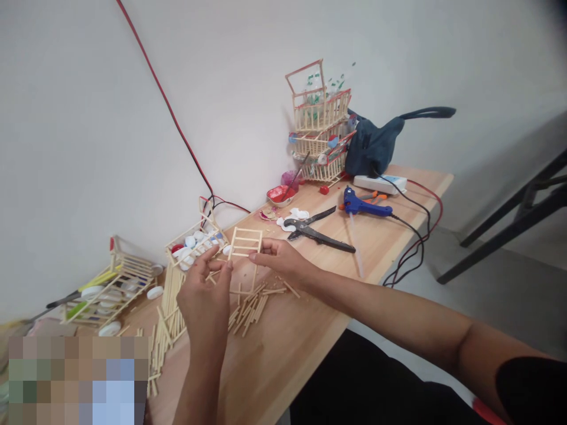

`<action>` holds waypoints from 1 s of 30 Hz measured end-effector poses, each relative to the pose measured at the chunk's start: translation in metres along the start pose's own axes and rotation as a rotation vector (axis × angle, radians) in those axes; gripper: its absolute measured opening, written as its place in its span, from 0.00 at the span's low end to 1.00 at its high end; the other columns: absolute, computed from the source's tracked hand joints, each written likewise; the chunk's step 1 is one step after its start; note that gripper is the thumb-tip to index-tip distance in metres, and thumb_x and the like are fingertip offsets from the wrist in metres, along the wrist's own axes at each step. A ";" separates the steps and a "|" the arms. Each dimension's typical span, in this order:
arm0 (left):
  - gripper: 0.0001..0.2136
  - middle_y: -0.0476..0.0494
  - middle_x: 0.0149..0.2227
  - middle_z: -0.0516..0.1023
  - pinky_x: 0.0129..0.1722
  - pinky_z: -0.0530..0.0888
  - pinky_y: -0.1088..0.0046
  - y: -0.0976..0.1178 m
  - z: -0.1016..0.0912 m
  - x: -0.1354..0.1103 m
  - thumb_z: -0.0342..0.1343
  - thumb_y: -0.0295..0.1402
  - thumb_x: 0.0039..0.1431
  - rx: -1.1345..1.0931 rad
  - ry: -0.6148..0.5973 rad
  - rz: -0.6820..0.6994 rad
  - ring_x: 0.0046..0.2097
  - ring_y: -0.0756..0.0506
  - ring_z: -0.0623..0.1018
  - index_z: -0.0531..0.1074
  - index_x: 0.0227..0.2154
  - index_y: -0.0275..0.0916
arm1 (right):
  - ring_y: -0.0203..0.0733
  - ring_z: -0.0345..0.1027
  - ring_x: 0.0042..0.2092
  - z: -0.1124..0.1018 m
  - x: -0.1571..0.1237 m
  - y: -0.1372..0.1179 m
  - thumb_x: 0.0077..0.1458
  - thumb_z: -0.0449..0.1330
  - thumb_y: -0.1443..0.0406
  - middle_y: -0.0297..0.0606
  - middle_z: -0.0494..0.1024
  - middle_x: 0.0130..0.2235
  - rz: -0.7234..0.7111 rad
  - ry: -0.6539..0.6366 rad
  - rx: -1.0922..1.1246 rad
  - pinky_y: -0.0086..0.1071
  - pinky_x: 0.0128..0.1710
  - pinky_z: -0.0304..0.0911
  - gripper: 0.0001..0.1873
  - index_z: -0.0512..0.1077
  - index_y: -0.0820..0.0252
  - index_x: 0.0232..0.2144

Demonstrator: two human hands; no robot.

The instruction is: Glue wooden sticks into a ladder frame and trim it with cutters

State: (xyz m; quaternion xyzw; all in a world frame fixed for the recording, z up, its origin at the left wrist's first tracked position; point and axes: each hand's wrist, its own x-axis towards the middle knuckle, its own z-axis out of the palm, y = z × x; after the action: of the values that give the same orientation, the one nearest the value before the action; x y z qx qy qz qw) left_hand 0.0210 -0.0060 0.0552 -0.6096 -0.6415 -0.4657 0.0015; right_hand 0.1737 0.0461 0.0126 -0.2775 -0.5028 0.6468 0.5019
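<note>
Head view: right hand [281, 260] pinches the right side of a small ladder-like stick frame [247, 239], left hand [204, 292] at its left edge, grip unclear, both over a wooden table [252, 383] with short loose sticks [250, 313] just below. Black pliers [305, 229], blue glue gun [367, 206] and white power strip [378, 185] lie beyond the right hand; stacked stick baskets [325, 121] stand near the wall beside a dark blue bag [374, 144]. Left side: longer sticks [172, 301], plus a tilted stick basket [133, 268] among white caps [155, 292].
</note>
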 end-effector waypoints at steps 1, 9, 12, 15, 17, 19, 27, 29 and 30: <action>0.19 0.46 0.33 0.81 0.47 0.70 0.65 -0.001 0.001 0.000 0.57 0.37 0.54 0.003 0.002 0.015 0.43 0.42 0.79 0.74 0.48 0.39 | 0.37 0.69 0.37 0.000 0.000 0.000 0.47 0.66 0.59 0.35 0.78 0.35 0.003 0.004 -0.003 0.30 0.40 0.60 0.14 0.76 0.62 0.34; 0.17 0.48 0.31 0.80 0.45 0.70 0.66 -0.002 0.002 0.001 0.57 0.38 0.53 -0.018 -0.017 -0.017 0.40 0.43 0.79 0.74 0.45 0.40 | 0.39 0.70 0.39 -0.001 0.002 0.003 0.46 0.67 0.58 0.36 0.79 0.36 -0.003 0.008 -0.037 0.32 0.42 0.62 0.16 0.76 0.62 0.36; 0.16 0.48 0.32 0.80 0.45 0.69 0.66 -0.001 0.002 0.001 0.57 0.38 0.53 -0.015 -0.009 -0.021 0.40 0.42 0.79 0.74 0.44 0.40 | 0.39 0.71 0.39 -0.001 0.001 0.002 0.46 0.67 0.57 0.37 0.79 0.36 -0.009 -0.010 -0.046 0.32 0.42 0.62 0.17 0.76 0.62 0.37; 0.15 0.48 0.31 0.80 0.43 0.70 0.66 0.001 0.002 0.000 0.57 0.38 0.53 0.005 -0.001 -0.034 0.39 0.43 0.79 0.74 0.44 0.41 | 0.39 0.71 0.38 0.000 0.000 0.000 0.46 0.67 0.57 0.37 0.79 0.35 0.002 -0.009 -0.059 0.32 0.41 0.62 0.16 0.77 0.63 0.35; 0.14 0.48 0.32 0.80 0.42 0.70 0.67 0.002 0.001 -0.001 0.56 0.38 0.54 0.026 0.015 -0.023 0.40 0.43 0.79 0.74 0.43 0.41 | 0.38 0.71 0.37 0.000 -0.001 0.000 0.46 0.67 0.58 0.36 0.79 0.34 0.017 -0.010 -0.052 0.32 0.40 0.62 0.16 0.77 0.63 0.35; 0.13 0.47 0.32 0.80 0.43 0.70 0.67 0.003 0.001 -0.001 0.56 0.37 0.54 0.044 0.031 0.006 0.40 0.43 0.78 0.75 0.42 0.40 | 0.38 0.71 0.36 0.001 -0.001 -0.001 0.46 0.67 0.58 0.36 0.79 0.33 0.038 -0.009 -0.031 0.31 0.39 0.62 0.16 0.76 0.63 0.35; 0.12 0.43 0.36 0.78 0.47 0.68 0.64 -0.002 0.004 -0.001 0.54 0.36 0.58 0.110 0.044 0.199 0.43 0.41 0.76 0.73 0.44 0.39 | 0.38 0.70 0.34 0.001 -0.001 -0.001 0.45 0.68 0.56 0.35 0.78 0.32 0.049 0.002 -0.038 0.30 0.37 0.61 0.17 0.76 0.63 0.33; 0.14 0.39 0.42 0.77 0.51 0.66 0.60 -0.003 0.006 -0.001 0.55 0.37 0.59 0.145 0.064 0.284 0.48 0.40 0.74 0.73 0.46 0.39 | 0.37 0.69 0.34 -0.001 0.001 0.000 0.45 0.67 0.57 0.34 0.77 0.31 0.011 0.015 -0.094 0.30 0.36 0.60 0.16 0.75 0.63 0.33; 0.14 0.36 0.46 0.76 0.53 0.65 0.59 -0.003 0.007 -0.001 0.55 0.36 0.59 0.164 0.083 0.333 0.51 0.39 0.72 0.73 0.46 0.39 | 0.37 0.68 0.34 -0.002 0.001 0.001 0.46 0.67 0.57 0.34 0.77 0.31 -0.009 0.017 -0.128 0.30 0.36 0.60 0.16 0.75 0.63 0.33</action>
State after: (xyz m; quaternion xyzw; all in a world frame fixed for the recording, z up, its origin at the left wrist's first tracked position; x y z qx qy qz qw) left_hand 0.0229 -0.0027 0.0491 -0.6854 -0.5670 -0.4298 0.1547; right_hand 0.1746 0.0480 0.0113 -0.3121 -0.5402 0.6087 0.4902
